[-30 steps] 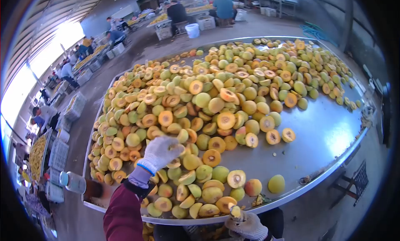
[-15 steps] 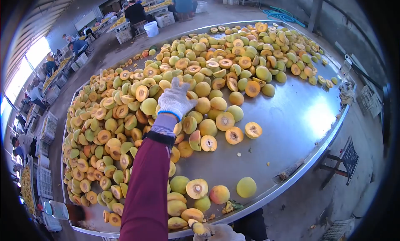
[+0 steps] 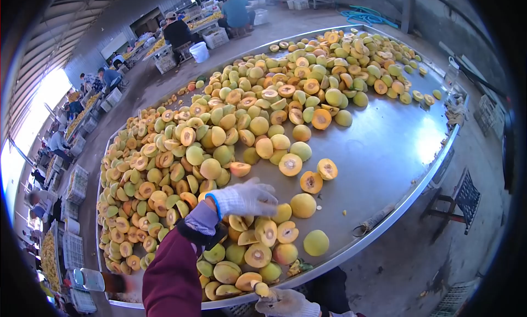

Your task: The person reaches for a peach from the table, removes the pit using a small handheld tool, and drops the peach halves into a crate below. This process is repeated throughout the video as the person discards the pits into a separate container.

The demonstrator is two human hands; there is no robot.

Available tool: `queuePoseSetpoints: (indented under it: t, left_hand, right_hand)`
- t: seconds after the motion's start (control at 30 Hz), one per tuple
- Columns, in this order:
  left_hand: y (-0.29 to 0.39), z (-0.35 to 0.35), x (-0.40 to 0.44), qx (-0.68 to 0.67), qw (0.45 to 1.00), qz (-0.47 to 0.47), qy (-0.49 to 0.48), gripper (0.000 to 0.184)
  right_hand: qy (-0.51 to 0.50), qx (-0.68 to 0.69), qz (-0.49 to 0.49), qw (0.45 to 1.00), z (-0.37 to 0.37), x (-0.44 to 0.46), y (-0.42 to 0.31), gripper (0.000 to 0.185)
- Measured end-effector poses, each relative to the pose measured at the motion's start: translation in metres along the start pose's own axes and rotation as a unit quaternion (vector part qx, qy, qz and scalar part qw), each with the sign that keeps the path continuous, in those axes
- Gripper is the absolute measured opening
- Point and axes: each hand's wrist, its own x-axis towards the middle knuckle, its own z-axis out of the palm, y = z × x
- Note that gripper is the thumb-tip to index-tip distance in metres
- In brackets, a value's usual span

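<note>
My left hand (image 3: 250, 199), in a pale knit glove with a blue cuff, lies over the near part of the fruit heap. Its fingers stretch to the right, loosely bent and slightly blurred, against yellow-green peaches; no grasp shows. Many peaches are halved, such as a cut half (image 3: 258, 255) with its stone showing. At the table's near edge my right hand (image 3: 288, 303), gloved too, is closed around a small yellow rounded piece (image 3: 261, 288) whose kind I cannot make out. Whole and halved peaches (image 3: 226, 272) lie just in front of it.
A metal table (image 3: 379, 163) with a raised rim carries the heap. A clear jar (image 3: 90, 279) stands at the left corner, and a rolled object (image 3: 376, 222) lies by the right rim. Beyond are a stool (image 3: 461, 199), a white bucket (image 3: 199, 52), crates and several people at tables.
My left hand has come back from the middle of the heap towards the near edge. Peaches have shifted nearer with it, bunching at the front. My right hand stays at the edge.
</note>
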Motion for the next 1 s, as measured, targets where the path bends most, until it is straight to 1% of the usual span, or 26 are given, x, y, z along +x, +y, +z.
queuePoseSetpoints:
  t: [0.03, 0.07, 0.1, 0.13, 0.17, 0.2, 0.27, 0.3, 0.37, 0.4, 0.43, 0.5, 0.53, 0.57, 0.6, 0.63, 0.67, 0.7, 0.73, 0.77, 0.8, 0.83, 0.9, 0.93, 0.97, 1.0]
  left_hand:
    - [-0.008, -0.007, 0.019, -0.03, 0.996, 0.079, 0.005, 0.045]
    - [0.006, -0.022, 0.033, -0.121, 0.99, -0.015, 0.07, 0.047]
    - [0.02, -0.035, 0.045, -0.21, 0.962, -0.108, 0.134, 0.049]
    - [0.009, -0.033, 0.066, -0.085, 0.958, -0.084, 0.262, 0.053]
    - [-0.006, -0.028, 0.089, 0.04, 0.922, -0.056, 0.382, 0.056]
    - [-0.01, -0.027, 0.106, 0.037, 0.923, -0.051, 0.379, 0.056]
    - [-0.009, -0.025, 0.13, 0.087, 0.931, -0.163, 0.314, 0.061]
    - [-0.007, -0.023, 0.134, 0.082, 0.933, -0.162, 0.309, 0.061]
    - [-0.001, -0.019, 0.135, 0.043, 0.961, -0.118, 0.248, 0.059]
    - [-0.001, -0.014, 0.133, 0.028, 0.971, -0.083, 0.221, 0.056]
    - [0.003, -0.007, 0.126, 0.03, 0.972, -0.082, 0.216, 0.056]
    - [0.019, 0.005, 0.101, 0.041, 0.985, -0.026, 0.168, 0.055]
    - [0.027, 0.011, 0.087, 0.05, 0.987, 0.001, 0.154, 0.053]
    - [0.027, 0.013, 0.082, 0.051, 0.987, 0.001, 0.151, 0.053]
    - [0.026, 0.018, 0.076, 0.051, 0.988, 0.019, 0.146, 0.049]
    - [0.024, 0.023, 0.069, 0.051, 0.988, 0.034, 0.145, 0.045]
    - [0.02, 0.024, 0.063, 0.032, 0.99, 0.066, 0.116, 0.045]
    - [0.023, 0.028, 0.056, 0.028, 0.991, 0.06, 0.118, 0.045]
    - [0.026, 0.031, 0.047, -0.11, 0.989, 0.079, 0.062, 0.046]
    - [0.029, 0.034, 0.039, -0.246, 0.964, 0.096, 0.008, 0.047]
    - [0.051, 0.027, 0.024, -0.344, 0.939, 0.01, -0.002, 0.048]
    - [0.053, 0.03, 0.007, -0.35, 0.937, -0.002, 0.005, 0.048]
    - [0.058, 0.028, -0.027, -0.469, 0.866, 0.005, 0.175, 0.047]
    - [0.063, 0.023, -0.053, -0.448, 0.866, -0.008, 0.219, 0.048]
    - [0.063, 0.023, -0.081, -0.488, 0.839, -0.02, 0.24, 0.048]
    - [0.06, 0.026, -0.109, -0.442, 0.856, -0.047, 0.263, 0.048]
  right_hand:
    - [-0.011, 0.035, -0.015, 0.999, -0.001, 0.002, 0.002, 0.013]
    - [-0.006, 0.038, -0.017, 0.999, -0.002, 0.002, 0.002, 0.013]
    - [-0.026, 0.05, -0.012, 0.998, -0.005, 0.003, 0.0, 0.013]
    - [-0.044, 0.063, -0.005, 0.997, -0.008, 0.003, -0.001, 0.012]
    - [-0.037, 0.064, -0.008, 0.997, -0.008, 0.003, -0.003, 0.012]
    - [-0.025, 0.065, -0.01, 0.998, -0.007, 0.002, -0.006, 0.012]
    - [-0.009, 0.068, -0.008, 0.998, -0.007, 0.001, -0.012, 0.013]
    - [-0.005, 0.061, -0.005, 0.998, -0.006, -0.001, -0.015, 0.014]
    - [0.001, 0.061, -0.002, 0.998, -0.006, -0.001, -0.022, 0.015]
    - [-0.003, 0.022, 0.003, 1.0, -0.007, 0.0, -0.026, 0.016]
    - [-0.008, -0.016, 0.007, 1.0, -0.007, 0.0, -0.027, 0.017]
    - [-0.009, -0.01, 0.013, 1.0, -0.009, 0.004, -0.019, 0.017]
    - [-0.01, -0.061, 0.024, 0.998, -0.01, 0.009, -0.016, 0.019]
    - [-0.012, -0.11, 0.036, 0.993, -0.01, 0.01, -0.012, 0.022]
    - [-0.024, -0.091, 0.067, 0.993, -0.009, 0.009, -0.013, 0.02]
    - [-0.03, -0.072, 0.058, 0.995, -0.01, 0.01, -0.009, 0.019]
    - [-0.037, -0.044, 0.04, 0.998, -0.01, 0.011, -0.003, 0.018]
    - [-0.044, -0.015, 0.022, 0.999, -0.011, 0.013, 0.003, 0.017]
    - [-0.041, -0.05, 0.01, 0.998, -0.012, 0.016, 0.009, 0.021]
    - [-0.05, -0.054, 0.023, 0.997, -0.012, 0.014, 0.003, 0.019]
    - [-0.045, -0.053, 0.037, 0.997, -0.012, 0.015, 0.003, 0.018]
    - [-0.041, -0.053, 0.054, 0.996, -0.011, 0.014, 0.004, 0.018]
    - [-0.042, -0.073, 0.076, 0.994, -0.008, 0.008, -0.004, 0.018]
    - [-0.046, -0.053, 0.054, 0.996, -0.007, 0.009, 0.004, 0.017]
    - [-0.069, -0.042, 0.063, 0.995, -0.007, 0.007, 0.004, 0.016]
    - [-0.068, -0.074, 0.077, 0.992, -0.005, 0.005, -0.001, 0.015]
